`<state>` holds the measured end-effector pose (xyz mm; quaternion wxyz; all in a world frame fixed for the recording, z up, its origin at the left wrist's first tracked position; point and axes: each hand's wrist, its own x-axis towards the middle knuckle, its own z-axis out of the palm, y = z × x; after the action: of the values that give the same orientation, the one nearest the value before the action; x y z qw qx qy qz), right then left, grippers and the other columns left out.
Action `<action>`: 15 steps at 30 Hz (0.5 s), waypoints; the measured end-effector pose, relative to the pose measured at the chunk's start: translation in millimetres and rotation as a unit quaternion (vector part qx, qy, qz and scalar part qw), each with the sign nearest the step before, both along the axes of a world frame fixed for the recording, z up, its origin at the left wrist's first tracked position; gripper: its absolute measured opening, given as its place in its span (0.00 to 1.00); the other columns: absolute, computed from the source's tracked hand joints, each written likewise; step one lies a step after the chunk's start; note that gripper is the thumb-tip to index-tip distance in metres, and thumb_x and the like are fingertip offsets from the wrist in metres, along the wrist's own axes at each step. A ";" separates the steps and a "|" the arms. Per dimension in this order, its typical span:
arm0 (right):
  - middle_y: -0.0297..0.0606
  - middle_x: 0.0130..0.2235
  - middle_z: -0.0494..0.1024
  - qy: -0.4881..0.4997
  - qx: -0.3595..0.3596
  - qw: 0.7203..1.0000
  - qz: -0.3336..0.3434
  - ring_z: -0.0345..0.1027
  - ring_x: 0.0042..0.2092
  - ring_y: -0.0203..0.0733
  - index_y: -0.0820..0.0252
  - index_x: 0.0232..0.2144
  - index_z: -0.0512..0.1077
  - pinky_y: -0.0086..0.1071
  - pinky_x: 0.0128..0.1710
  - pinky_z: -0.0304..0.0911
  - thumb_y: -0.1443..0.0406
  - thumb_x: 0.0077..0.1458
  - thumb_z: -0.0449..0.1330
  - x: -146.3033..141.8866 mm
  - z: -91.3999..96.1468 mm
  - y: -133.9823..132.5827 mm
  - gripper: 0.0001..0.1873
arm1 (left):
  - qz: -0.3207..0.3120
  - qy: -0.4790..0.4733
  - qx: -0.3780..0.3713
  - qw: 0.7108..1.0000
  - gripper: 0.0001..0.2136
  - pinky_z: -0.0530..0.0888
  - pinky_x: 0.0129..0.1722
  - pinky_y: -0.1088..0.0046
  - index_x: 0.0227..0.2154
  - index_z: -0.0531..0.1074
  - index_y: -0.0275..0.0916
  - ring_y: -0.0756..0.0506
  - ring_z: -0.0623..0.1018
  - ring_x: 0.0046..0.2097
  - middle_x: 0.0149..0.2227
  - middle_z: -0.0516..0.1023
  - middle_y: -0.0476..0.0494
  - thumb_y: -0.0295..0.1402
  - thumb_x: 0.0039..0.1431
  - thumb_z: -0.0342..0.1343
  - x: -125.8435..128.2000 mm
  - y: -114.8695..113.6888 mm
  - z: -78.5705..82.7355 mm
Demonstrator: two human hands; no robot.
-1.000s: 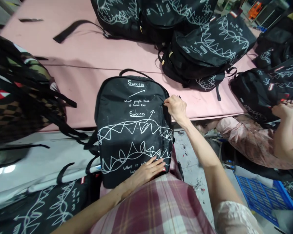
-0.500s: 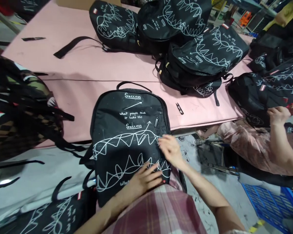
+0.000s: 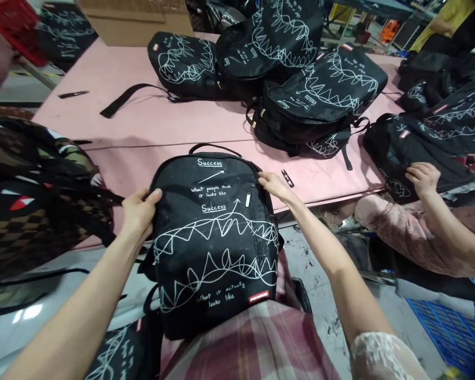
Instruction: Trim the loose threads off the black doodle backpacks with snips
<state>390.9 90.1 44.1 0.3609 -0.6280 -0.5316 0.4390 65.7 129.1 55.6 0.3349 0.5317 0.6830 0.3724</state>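
Note:
A black backpack (image 3: 217, 243) with white scribbled lines and lettering rests upright on my lap, its top leaning at the pink table's edge. My left hand (image 3: 140, 210) grips its left side, thumb on the front and fingers curled behind. At the upper right edge my right hand (image 3: 274, 186) pinches the backpack's side near the zipper seam. A small white zipper pull (image 3: 247, 199) hangs on the front pocket. Just beyond my right hand, thread snips (image 3: 287, 178) lie on the table.
Several similar backpacks (image 3: 320, 100) lie across the pink table (image 3: 114, 68). A camouflage checkered bag (image 3: 27, 206) stands at left. Behind is a cardboard box (image 3: 138, 21). At right, a co-worker's hand (image 3: 423, 177) touches another black backpack. A blue crate (image 3: 451, 327) sits on the floor.
My left hand has gone from the backpack's lower front to its left side. My right hand has moved up to the upper right edge. The red label at the bottom now shows.

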 end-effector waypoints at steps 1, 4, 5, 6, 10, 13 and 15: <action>0.45 0.54 0.69 0.010 -0.019 1.000 0.006 0.64 0.52 0.43 0.66 0.52 0.66 0.39 0.51 0.62 0.70 0.56 0.52 1.8 -2.2 -3.5 0.20 | 0.006 -0.046 -0.028 0.999 0.09 0.75 0.30 0.76 0.40 0.69 0.31 0.55 0.69 0.25 0.22 0.70 0.54 0.26 0.56 0.52 -1.4 -1.4 0.8; 0.41 0.43 0.75 0.060 -0.066 0.995 0.040 0.69 0.41 0.38 0.63 0.47 0.69 0.32 0.39 0.67 0.71 0.56 0.50 10.1 -7.0 -16.5 0.16 | 0.023 -0.139 -0.084 0.987 0.06 0.75 0.32 0.75 0.37 0.69 0.31 0.55 0.70 0.25 0.20 0.70 0.55 0.24 0.55 0.53 -4.7 -3.8 7.6; 0.38 0.37 0.76 0.078 -0.083 0.991 0.065 0.69 0.36 0.35 0.63 0.43 0.71 0.29 0.35 0.66 0.70 0.57 0.50 13.4 -7.7 -21.4 0.14 | 0.031 -0.160 -0.092 0.982 0.05 0.75 0.32 0.75 0.36 0.69 0.32 0.55 0.69 0.24 0.20 0.70 0.55 0.24 0.55 0.53 -5.1 -3.9 9.6; 0.35 0.31 0.75 0.094 -0.101 0.986 0.096 0.68 0.32 0.33 0.64 0.38 0.72 0.26 0.32 0.65 0.70 0.57 0.51 16.8 -7.9 -26.3 0.10 | 0.041 -0.178 -0.096 0.979 0.04 0.75 0.33 0.75 0.34 0.69 0.32 0.56 0.69 0.24 0.20 0.70 0.55 0.24 0.55 0.53 -5.3 -3.6 10.8; 0.30 0.25 0.70 0.114 -0.131 0.961 0.214 0.62 0.26 0.30 0.63 0.26 0.67 0.22 0.26 0.60 0.66 0.56 0.55 27.7 -3.3 -43.8 0.08 | 0.071 -0.225 -0.101 0.967 0.03 0.75 0.32 0.75 0.30 0.68 0.33 0.56 0.68 0.21 0.19 0.70 0.56 0.22 0.54 0.51 -3.9 -1.1 9.0; 0.32 0.27 0.70 0.110 -0.117 0.956 0.245 0.62 0.29 0.31 0.62 0.27 0.64 0.23 0.27 0.59 0.66 0.58 0.53 30.1 1.9 -51.7 0.08 | 0.079 -0.252 -0.099 0.959 0.05 0.75 0.30 0.76 0.28 0.68 0.33 0.54 0.68 0.20 0.18 0.70 0.55 0.20 0.53 0.50 -2.1 -0.5 6.9; 0.31 0.27 0.69 0.094 -0.110 0.956 0.256 0.61 0.28 0.31 0.61 0.27 0.62 0.23 0.26 0.57 0.68 0.60 0.50 28.1 4.2 -54.8 0.08 | 0.083 -0.265 -0.095 0.956 0.05 0.75 0.29 0.77 0.28 0.68 0.33 0.54 0.69 0.20 0.19 0.71 0.54 0.19 0.51 0.50 -0.7 -1.5 7.1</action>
<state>419.1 35.4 48.3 0.2135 -0.4625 -0.5867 0.6295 65.0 127.5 62.8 0.5202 0.3213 0.6438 0.4600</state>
